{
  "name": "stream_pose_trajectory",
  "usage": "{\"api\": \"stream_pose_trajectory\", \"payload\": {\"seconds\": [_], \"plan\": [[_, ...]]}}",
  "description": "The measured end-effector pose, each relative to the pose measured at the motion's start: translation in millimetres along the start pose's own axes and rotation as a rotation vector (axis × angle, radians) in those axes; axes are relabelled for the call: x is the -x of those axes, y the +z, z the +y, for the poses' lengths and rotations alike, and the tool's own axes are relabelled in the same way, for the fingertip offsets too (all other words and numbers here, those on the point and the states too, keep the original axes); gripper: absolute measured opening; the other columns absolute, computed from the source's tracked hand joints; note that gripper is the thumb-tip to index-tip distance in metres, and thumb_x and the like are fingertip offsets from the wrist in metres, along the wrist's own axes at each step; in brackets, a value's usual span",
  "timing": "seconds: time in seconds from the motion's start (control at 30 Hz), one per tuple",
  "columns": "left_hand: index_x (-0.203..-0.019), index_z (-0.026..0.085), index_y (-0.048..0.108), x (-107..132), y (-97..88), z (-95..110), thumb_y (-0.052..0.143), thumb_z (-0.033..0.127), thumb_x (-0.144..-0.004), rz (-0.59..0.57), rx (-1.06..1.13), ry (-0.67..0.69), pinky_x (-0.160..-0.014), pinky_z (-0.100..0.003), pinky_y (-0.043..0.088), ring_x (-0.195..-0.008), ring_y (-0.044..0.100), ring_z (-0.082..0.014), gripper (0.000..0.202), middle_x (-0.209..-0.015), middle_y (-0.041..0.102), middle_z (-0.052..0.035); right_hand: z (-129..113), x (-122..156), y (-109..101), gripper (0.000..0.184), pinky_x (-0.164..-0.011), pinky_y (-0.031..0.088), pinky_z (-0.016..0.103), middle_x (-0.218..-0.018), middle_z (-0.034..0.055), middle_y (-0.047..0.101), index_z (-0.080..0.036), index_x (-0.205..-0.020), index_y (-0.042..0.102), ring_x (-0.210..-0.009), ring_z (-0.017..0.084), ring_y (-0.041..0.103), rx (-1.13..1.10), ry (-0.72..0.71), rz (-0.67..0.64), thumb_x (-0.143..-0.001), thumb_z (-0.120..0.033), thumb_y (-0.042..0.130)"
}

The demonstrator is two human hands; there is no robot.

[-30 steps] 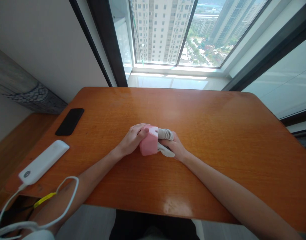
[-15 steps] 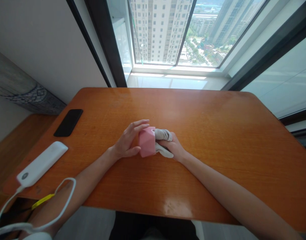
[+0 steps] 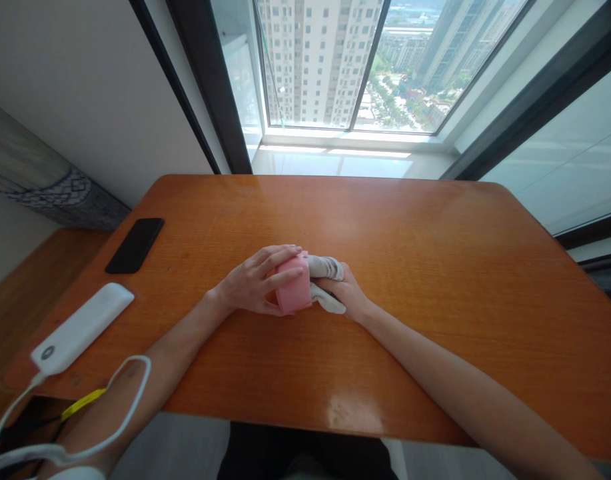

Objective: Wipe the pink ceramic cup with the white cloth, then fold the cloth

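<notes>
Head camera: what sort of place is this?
Probably a room high up in an apartment or office tower. A tall window looks out on tower blocks from above, and a wooden desk with a phone stands beside it.

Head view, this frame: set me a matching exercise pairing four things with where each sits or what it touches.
Things:
1. Left hand
2. Right hand
3. Black phone
4. White device

Places or states:
A. Flat on the wooden table, towards the far left
B. Has a white cable running from its near end
C. Fingers over the pink block
D. Against the grey-white cloth

Pairs: 1-C, 2-D, 3-A, 4-B
</notes>
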State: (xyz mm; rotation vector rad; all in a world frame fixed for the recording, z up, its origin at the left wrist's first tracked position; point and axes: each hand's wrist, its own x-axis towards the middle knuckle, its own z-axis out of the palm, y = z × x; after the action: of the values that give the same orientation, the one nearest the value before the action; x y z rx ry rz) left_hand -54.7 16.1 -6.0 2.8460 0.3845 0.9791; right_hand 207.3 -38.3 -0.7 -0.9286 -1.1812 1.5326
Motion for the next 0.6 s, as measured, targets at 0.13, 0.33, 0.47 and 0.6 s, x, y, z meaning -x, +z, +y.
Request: {"api": "stream_pose_trajectory", "payload": {"seconds": [0.13, 0.33, 0.47, 0.6], "plan": [[-0.169, 0.035, 0.039, -8.3, 0.3, 9.3, 0.095, 0.059, -0.081, 0.056, 0.052, -0.039, -0.118, -0.062, 0.061, -0.149, 0.063, -0.0428, 0.107, -0.166, 0.053, -0.0214, -0.6, -0.3, 0.5, 0.017, -0.079, 0.062, 0.032, -0.089, 0.0028, 0.083, -0.021, -0.089, 0.087, -0.083, 0.021, 0.072, -0.022, -0.007, 0.019, -0.074, -0.029, 0.086], [-0.171, 0.031, 0.038, -16.5, 0.4, 21.1, 0.098, 0.056, -0.076, 0.071, 0.174, -0.127, -0.116, -0.060, 0.061, -0.144, 0.064, -0.0427, 0.115, -0.160, 0.055, -0.0230, -4.7, 1.0, 4.3, 0.014, -0.075, 0.059, 0.031, -0.082, 0.0010, 0.079, -0.020, -0.085, 0.086, -0.076, 0.019, 0.068, -0.016, -0.033, -0.030, -0.075, -0.029, 0.083], [-0.164, 0.027, 0.045, -12.9, 7.5, 22.6, 0.095, 0.062, -0.076, 0.087, 0.377, -0.295, -0.111, -0.055, 0.061, -0.132, 0.071, -0.0402, 0.107, -0.151, 0.064, -0.0196, -5.3, 2.4, 5.2, 0.009, -0.070, 0.055, 0.030, -0.077, -0.0002, 0.075, -0.019, -0.078, 0.081, -0.071, 0.018, 0.063, 0.030, -0.036, -0.040, -0.074, -0.027, 0.080], [-0.159, 0.025, 0.049, -10.6, 11.0, 23.4, 0.085, 0.077, -0.081, 0.059, 0.529, -0.477, -0.100, -0.047, 0.062, -0.111, 0.077, -0.0340, 0.101, -0.137, 0.073, -0.0155, -5.0, 2.9, 5.0, 0.008, -0.066, 0.053, 0.029, -0.075, -0.0002, 0.073, -0.020, -0.076, 0.080, -0.069, 0.017, 0.062, 0.043, -0.019, -0.027, -0.071, -0.025, 0.078]]}}
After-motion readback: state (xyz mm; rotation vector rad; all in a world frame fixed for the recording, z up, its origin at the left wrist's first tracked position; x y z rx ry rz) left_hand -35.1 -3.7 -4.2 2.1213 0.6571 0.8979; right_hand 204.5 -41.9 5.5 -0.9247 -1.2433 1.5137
